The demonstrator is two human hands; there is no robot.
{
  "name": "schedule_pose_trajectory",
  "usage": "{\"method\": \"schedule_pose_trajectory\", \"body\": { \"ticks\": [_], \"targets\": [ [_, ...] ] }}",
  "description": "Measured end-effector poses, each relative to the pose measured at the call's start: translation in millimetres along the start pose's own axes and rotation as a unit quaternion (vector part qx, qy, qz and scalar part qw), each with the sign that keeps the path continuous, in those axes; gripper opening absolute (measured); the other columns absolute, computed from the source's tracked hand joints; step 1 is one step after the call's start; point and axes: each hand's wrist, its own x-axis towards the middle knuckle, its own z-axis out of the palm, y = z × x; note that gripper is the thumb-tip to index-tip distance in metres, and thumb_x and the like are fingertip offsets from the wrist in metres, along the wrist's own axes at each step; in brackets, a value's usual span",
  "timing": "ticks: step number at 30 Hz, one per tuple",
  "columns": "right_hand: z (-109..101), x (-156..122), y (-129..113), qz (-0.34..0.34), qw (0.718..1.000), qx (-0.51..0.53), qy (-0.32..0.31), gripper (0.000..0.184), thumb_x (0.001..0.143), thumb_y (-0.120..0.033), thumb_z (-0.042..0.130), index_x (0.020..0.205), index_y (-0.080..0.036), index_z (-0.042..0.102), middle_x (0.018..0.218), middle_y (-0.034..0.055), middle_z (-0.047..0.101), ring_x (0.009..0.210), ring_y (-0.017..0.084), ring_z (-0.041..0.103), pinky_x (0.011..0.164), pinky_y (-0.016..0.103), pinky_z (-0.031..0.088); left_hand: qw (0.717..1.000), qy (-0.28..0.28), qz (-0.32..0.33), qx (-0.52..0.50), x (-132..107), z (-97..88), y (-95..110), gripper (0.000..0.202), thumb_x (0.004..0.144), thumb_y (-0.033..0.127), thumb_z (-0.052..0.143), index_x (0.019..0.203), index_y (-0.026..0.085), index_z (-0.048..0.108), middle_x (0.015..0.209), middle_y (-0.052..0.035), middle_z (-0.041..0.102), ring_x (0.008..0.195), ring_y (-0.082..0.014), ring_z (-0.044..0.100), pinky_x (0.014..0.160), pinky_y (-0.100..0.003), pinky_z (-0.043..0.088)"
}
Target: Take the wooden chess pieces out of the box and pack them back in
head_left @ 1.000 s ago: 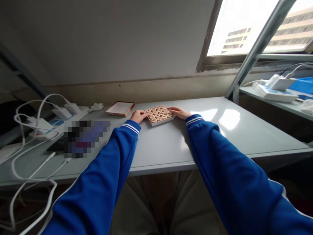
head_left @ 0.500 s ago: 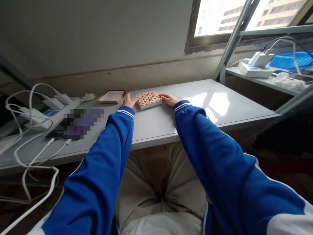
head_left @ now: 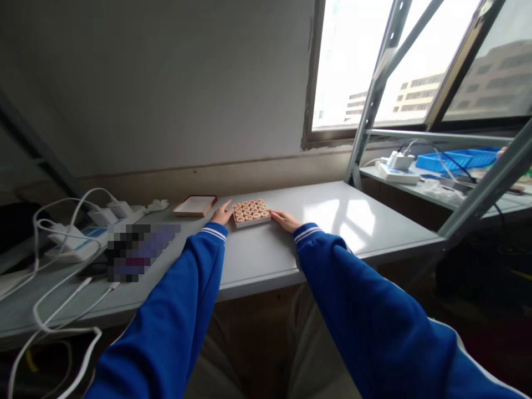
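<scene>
A small shallow box packed with several round wooden game pieces marked in red lies on the grey table near the wall. My left hand rests against the box's left side, fingers stretched out. At the box's right side lies my right hand, flat on the table with its fingers extended and touching the box's edge. Both arms wear blue sleeves with white cuff stripes. Just left of my left hand lies the box's red-rimmed lid, open side up.
White chargers and a power strip with looping white cables crowd the table's left end beside a blurred patch. A metal shelf frame stands at right, holding a blue tray and another power strip. A window is behind.
My left fingers have opened from a curl at the box's corner to a stretched-out pose. The head has shifted, so the view swung; box and right hand stay put.
</scene>
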Motion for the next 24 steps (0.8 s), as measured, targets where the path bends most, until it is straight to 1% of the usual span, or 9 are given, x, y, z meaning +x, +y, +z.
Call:
{"method": "schedule_pose_trajectory", "body": {
  "ticks": [1,4,8,10,13,15,17,20,24],
  "targets": [
    [0,3,2,0.005,1.0,0.014,0.011,0.037,0.083,-0.037,0.037,0.114,-0.025,0.053,0.113,0.0019,0.057,0.106,0.02,0.049,0.094,0.039,0.035,1.0,-0.003,0.007,-0.008,2,-1.6,-2,0.047,0.073,0.021,0.048,0.118,0.01,0.048,0.086,-0.0077,0.065,0.085,-0.0192,0.059,0.082,-0.03,0.044],
    [-1,17,9,0.016,0.997,0.054,0.043,0.037,0.081,-0.031,0.04,0.114,-0.024,0.053,0.108,0.0035,0.06,0.101,0.019,0.053,0.089,0.04,0.039,0.998,-0.011,0.042,-0.035,7,-5.4,-8,0.036,0.07,0.024,0.049,0.103,0.012,0.059,0.085,-0.0068,0.066,0.083,-0.0179,0.059,0.079,-0.028,0.045],
    [0,46,15,0.018,0.993,0.102,0.063,0.04,0.08,-0.025,0.035,0.116,-0.018,0.052,0.108,0.0094,0.059,0.092,0.017,0.057,0.08,0.035,0.046,0.996,-0.012,0.071,-0.055,16,-5.9,-16,0.031,0.067,0.028,0.051,0.092,0.015,0.063,0.077,-0.0044,0.066,0.075,-0.0178,0.06,0.072,-0.028,0.046],
    [3,59,18,0.01,0.991,0.12,0.057,0.04,0.078,-0.026,0.037,0.114,-0.016,0.053,0.106,0.0099,0.06,0.089,0.017,0.058,0.078,0.033,0.047,0.995,-0.029,0.08,-0.056,20,-4.9,-19,0.031,0.068,0.031,0.051,0.092,0.017,0.063,0.077,-0.0037,0.066,0.075,-0.0181,0.06,0.07,-0.028,0.046],
    [4,74,21,-0.003,0.99,0.132,0.041,0.036,0.075,-0.029,0.045,0.105,-0.016,0.06,0.099,0.0092,0.063,0.086,0.018,0.058,0.077,0.032,0.046,0.995,-0.054,0.075,-0.048,25,-4.0,-21,0.032,0.069,0.035,0.048,0.093,0.019,0.061,0.078,-0.0034,0.066,0.075,-0.0183,0.061,0.068,-0.027,0.046],
    [2,80,24,-0.008,0.991,0.132,0.035,0.033,0.072,-0.033,0.051,0.097,-0.016,0.063,0.097,0.0087,0.063,0.082,0.019,0.058,0.076,0.033,0.046,0.995,-0.056,0.068,-0.038,26,-4.2,-21,0.03,0.07,0.036,0.047,0.092,0.02,0.061,0.078,-0.0031,0.066,0.075,-0.0183,0.061,0.067,-0.027,0.045],
    [-2,84,26,-0.023,0.993,0.111,0.025,0.031,0.07,-0.036,0.054,0.092,-0.017,0.066,0.095,0.0082,0.062,0.077,0.018,0.057,0.076,0.034,0.045,0.996,-0.055,0.063,-0.028,25,-4.5,-19,0.029,0.071,0.036,0.046,0.091,0.021,0.06,0.077,-0.0027,0.066,0.075,-0.0183,0.061,0.066,-0.026,0.045],
    [-9,86,26,-0.058,0.996,0.063,0.007,0.032,0.071,-0.04,0.054,0.093,-0.019,0.066,0.095,0.0078,0.059,0.074,0.017,0.056,0.075,0.033,0.044,0.997,-0.056,0.053,-0.011,24,-4.4,-18,0.029,0.072,0.038,0.045,0.092,0.022,0.059,0.075,-0.002,0.066,0.075,-0.0182,0.061,0.064,-0.026,0.044],
    [-11,87,26,-0.091,0.995,0.043,-0.015,0.028,0.075,-0.037,0.051,0.093,-0.021,0.065,0.094,0.007,0.058,0.081,0.017,0.055,0.076,0.032,0.044,0.997,-0.061,0.042,-0.007,23,-3.3,-18,0.03,0.073,0.039,0.044,0.094,0.022,0.058,0.077,-0.002,0.066,0.073,-0.0177,0.061,0.061,-0.025,0.044]
  ]
}}
